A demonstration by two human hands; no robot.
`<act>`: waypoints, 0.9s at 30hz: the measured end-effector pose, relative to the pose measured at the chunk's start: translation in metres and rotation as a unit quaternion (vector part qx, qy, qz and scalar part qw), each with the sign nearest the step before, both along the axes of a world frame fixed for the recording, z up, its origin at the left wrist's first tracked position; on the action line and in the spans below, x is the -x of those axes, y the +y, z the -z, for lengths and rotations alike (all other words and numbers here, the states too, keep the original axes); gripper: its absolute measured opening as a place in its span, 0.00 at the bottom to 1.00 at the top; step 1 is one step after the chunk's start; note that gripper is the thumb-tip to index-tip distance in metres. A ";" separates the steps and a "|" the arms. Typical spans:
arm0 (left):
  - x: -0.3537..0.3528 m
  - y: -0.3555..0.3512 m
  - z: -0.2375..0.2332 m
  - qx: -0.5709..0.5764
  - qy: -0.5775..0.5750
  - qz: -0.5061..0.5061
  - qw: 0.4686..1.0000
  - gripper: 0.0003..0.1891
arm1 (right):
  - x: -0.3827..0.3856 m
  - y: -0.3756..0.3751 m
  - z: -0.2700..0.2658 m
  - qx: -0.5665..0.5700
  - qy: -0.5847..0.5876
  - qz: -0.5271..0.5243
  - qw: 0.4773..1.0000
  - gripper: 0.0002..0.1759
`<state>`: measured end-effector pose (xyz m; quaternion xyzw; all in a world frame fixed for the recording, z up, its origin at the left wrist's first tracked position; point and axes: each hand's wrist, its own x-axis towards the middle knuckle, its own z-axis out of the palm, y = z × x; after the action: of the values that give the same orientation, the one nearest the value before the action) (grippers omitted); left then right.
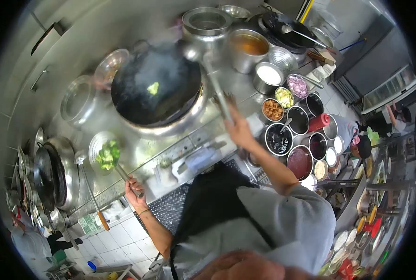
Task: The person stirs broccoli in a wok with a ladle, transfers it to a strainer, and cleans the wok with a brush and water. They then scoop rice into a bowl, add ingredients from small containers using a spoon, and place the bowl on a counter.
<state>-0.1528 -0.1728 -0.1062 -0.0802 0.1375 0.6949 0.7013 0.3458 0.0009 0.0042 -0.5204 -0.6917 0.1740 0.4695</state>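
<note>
My left hand [135,190] is closed around the handle of a perforated skimmer [96,144]. Bright green leafy vegetable pieces [108,155] lie in the skimmer's bowl, low and left of the wok. A dark wok [133,106] sits on the stove, smoke rising from it, with one green piece [152,88] inside. My right hand [239,132] grips the long handle of a ladle [216,84], blurred by motion. The ladle's bowl is at the wok's upper right rim.
Pots of sauce [299,162], a red squeeze bottle [319,122] and bowls of chopped ingredients [272,110] crowd my right side. Behind them stands a pot of amber liquid [249,53]. Another wok [44,175] is at the left, beside a wooden-handled ladle [91,193]. Other people [32,240] are farther off.
</note>
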 end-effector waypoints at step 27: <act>0.001 -0.027 -0.021 -0.017 0.029 -0.028 0.999 0.09 | -0.140 0.073 -0.150 0.294 0.487 -0.007 0.823 0.07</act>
<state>-0.1539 -0.2000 -0.0856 -0.0518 0.1441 0.7184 0.6786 0.4854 0.0734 0.1542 -0.4766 -0.2931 0.6030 0.5687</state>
